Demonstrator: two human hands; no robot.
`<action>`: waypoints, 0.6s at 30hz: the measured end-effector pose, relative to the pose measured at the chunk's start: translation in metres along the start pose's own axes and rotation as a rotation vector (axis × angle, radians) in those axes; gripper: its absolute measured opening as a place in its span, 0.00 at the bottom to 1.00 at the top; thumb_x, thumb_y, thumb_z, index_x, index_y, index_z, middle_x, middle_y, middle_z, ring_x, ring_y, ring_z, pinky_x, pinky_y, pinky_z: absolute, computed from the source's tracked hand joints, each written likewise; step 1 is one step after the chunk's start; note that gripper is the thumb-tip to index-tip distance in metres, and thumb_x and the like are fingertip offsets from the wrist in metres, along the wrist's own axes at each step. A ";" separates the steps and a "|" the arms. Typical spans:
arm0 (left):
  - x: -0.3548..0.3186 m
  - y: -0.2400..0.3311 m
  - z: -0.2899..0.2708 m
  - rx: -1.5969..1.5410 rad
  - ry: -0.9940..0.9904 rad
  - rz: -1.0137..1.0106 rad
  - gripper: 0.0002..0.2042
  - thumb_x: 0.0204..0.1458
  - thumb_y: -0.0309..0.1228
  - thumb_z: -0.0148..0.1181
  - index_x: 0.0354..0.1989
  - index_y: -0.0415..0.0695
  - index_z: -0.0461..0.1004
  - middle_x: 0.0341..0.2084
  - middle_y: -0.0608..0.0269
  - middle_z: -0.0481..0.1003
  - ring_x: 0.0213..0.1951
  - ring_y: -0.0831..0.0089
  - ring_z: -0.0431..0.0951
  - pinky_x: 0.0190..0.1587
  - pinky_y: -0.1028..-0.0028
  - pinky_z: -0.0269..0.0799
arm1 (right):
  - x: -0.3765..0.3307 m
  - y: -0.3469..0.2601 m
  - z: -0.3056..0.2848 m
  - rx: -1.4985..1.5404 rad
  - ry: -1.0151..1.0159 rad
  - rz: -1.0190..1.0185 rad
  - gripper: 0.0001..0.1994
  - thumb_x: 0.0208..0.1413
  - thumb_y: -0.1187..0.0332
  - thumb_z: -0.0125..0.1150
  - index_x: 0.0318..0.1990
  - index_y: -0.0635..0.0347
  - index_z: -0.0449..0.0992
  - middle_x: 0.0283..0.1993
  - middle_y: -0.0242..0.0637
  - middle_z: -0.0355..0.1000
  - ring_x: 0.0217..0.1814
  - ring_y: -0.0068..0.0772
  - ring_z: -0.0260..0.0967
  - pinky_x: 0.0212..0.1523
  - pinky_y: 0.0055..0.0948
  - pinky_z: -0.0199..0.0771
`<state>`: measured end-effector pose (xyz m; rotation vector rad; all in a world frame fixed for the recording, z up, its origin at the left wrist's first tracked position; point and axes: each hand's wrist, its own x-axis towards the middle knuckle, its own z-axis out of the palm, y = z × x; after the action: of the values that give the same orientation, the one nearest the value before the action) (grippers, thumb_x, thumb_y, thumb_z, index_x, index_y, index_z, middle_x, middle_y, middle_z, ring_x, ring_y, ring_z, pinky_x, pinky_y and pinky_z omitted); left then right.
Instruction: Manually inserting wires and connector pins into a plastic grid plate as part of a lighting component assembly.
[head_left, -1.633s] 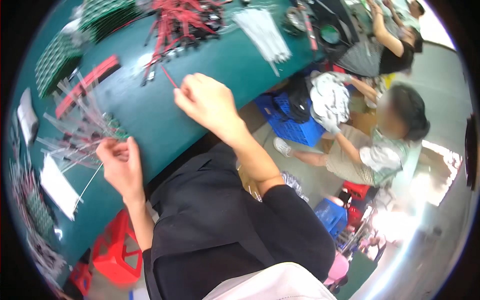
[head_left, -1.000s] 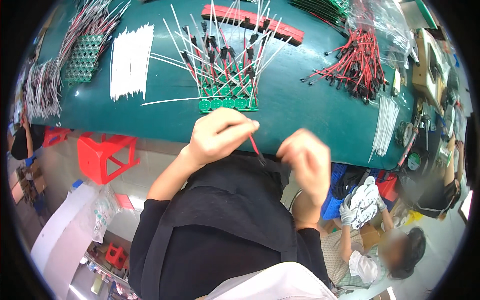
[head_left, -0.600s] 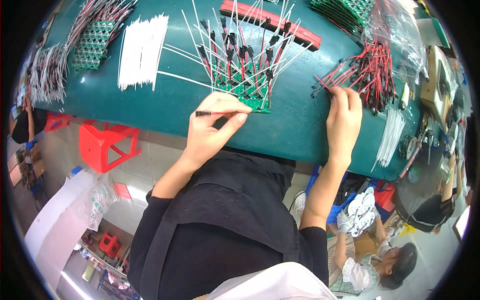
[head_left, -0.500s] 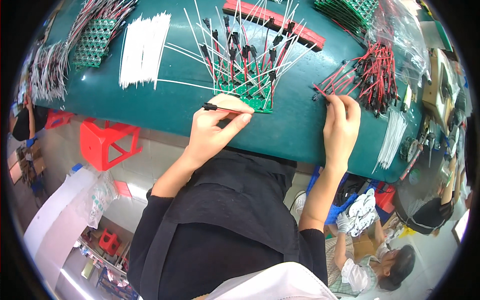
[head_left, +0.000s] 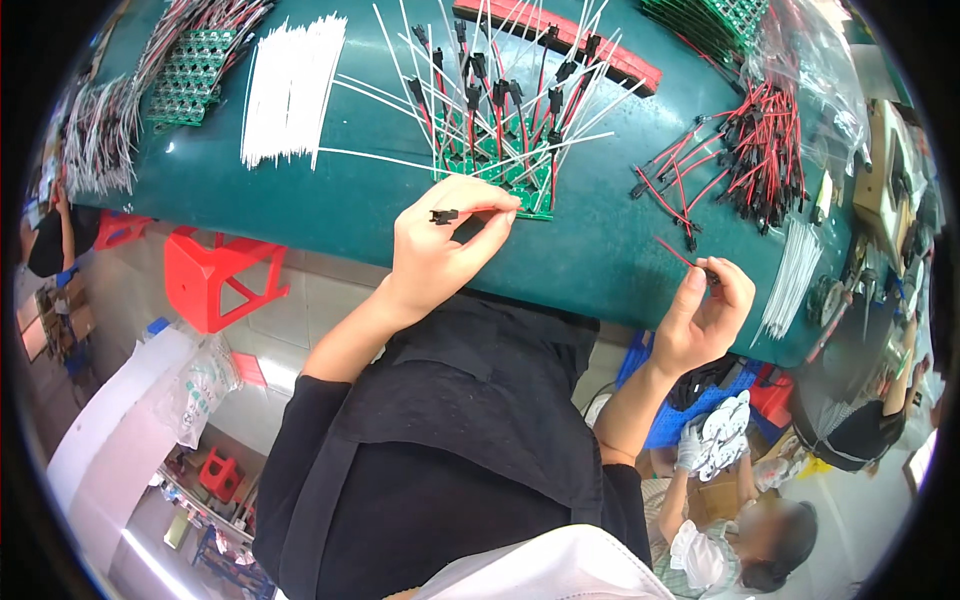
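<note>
My left hand (head_left: 445, 235) is closed in a pinch on a wire lead whose black connector (head_left: 443, 216) sticks out behind the fingers. Its fingertips are at the near edge of a green circuit board panel (head_left: 535, 205), from which white wires and red-black leads with black connectors stand up. Between the fingers of my right hand (head_left: 705, 315) is another lead, its red wire (head_left: 674, 251) pointing away to the left and its black end partly hidden. Beyond that hand lies a pile of red and black leads (head_left: 770, 150), a few spread loose toward the left.
White wires (head_left: 292, 95) lie bundled left of the panel, and a smaller white bundle (head_left: 792, 275) is at the right. A red strip (head_left: 625, 70) lies behind the panel. Green boards are stacked at far left and far right. A red stool (head_left: 215, 280) stands beyond the table's near edge.
My right hand has moved from the lead pile toward the table's near edge, taking a lead with it. The left hand stays at the panel's edge, with its connector slightly shifted.
</note>
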<state>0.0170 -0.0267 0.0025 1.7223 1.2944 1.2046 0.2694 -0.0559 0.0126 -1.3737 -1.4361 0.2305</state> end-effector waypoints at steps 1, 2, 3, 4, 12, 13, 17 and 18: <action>0.000 0.000 0.002 0.043 0.020 0.010 0.08 0.47 0.15 0.65 0.35 0.37 0.79 0.31 0.60 0.78 0.31 0.74 0.80 0.33 0.78 0.79 | -0.001 -0.001 0.002 0.001 -0.012 0.020 0.09 0.52 0.82 0.62 0.42 0.67 0.74 0.40 0.43 0.71 0.40 0.33 0.69 0.40 0.26 0.71; -0.001 -0.001 0.005 0.041 0.020 0.008 0.08 0.47 0.15 0.65 0.35 0.37 0.79 0.31 0.60 0.78 0.31 0.74 0.80 0.33 0.78 0.79 | 0.000 -0.002 0.004 -0.070 -0.056 -0.016 0.10 0.51 0.82 0.63 0.41 0.66 0.74 0.39 0.42 0.71 0.38 0.31 0.68 0.37 0.25 0.71; -0.003 -0.002 0.008 0.032 0.032 -0.034 0.07 0.46 0.15 0.66 0.35 0.36 0.79 0.31 0.60 0.79 0.31 0.74 0.80 0.34 0.78 0.77 | -0.002 -0.003 0.008 -0.098 -0.085 0.018 0.10 0.51 0.82 0.63 0.41 0.66 0.75 0.39 0.41 0.71 0.36 0.30 0.68 0.35 0.24 0.71; -0.005 -0.003 0.010 0.023 0.044 -0.075 0.07 0.46 0.15 0.66 0.34 0.36 0.80 0.30 0.59 0.80 0.31 0.74 0.80 0.34 0.78 0.76 | -0.005 -0.002 0.011 -0.126 -0.111 0.052 0.10 0.51 0.82 0.64 0.41 0.65 0.75 0.39 0.41 0.71 0.35 0.28 0.68 0.33 0.23 0.70; -0.006 -0.009 0.009 0.094 0.036 0.009 0.08 0.46 0.15 0.66 0.36 0.36 0.80 0.30 0.59 0.79 0.30 0.74 0.80 0.32 0.78 0.76 | -0.009 0.010 0.023 -0.281 -0.192 0.097 0.04 0.57 0.77 0.63 0.37 0.65 0.75 0.34 0.38 0.72 0.29 0.26 0.66 0.27 0.25 0.70; -0.006 -0.009 0.010 0.104 0.039 0.011 0.08 0.46 0.15 0.66 0.36 0.36 0.80 0.30 0.59 0.79 0.30 0.74 0.80 0.32 0.78 0.77 | -0.010 0.015 0.023 -0.256 -0.163 0.084 0.04 0.60 0.75 0.61 0.39 0.66 0.75 0.34 0.38 0.73 0.28 0.25 0.69 0.27 0.25 0.70; -0.007 -0.012 0.010 0.146 0.026 0.061 0.08 0.46 0.15 0.67 0.36 0.36 0.80 0.30 0.59 0.79 0.30 0.74 0.80 0.32 0.79 0.76 | -0.016 0.015 0.024 -0.033 -0.096 0.257 0.06 0.65 0.72 0.55 0.42 0.67 0.74 0.31 0.37 0.76 0.26 0.22 0.74 0.26 0.20 0.71; -0.006 -0.012 0.010 0.151 0.024 0.072 0.08 0.46 0.15 0.67 0.36 0.36 0.80 0.29 0.59 0.79 0.30 0.74 0.80 0.32 0.78 0.76 | -0.017 0.013 0.023 -0.033 -0.096 0.257 0.06 0.65 0.72 0.55 0.42 0.67 0.74 0.31 0.37 0.76 0.26 0.22 0.74 0.26 0.20 0.71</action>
<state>0.0215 -0.0293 -0.0131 1.8813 1.3779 1.1975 0.2558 -0.0539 -0.0152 -1.5926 -1.3440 0.4457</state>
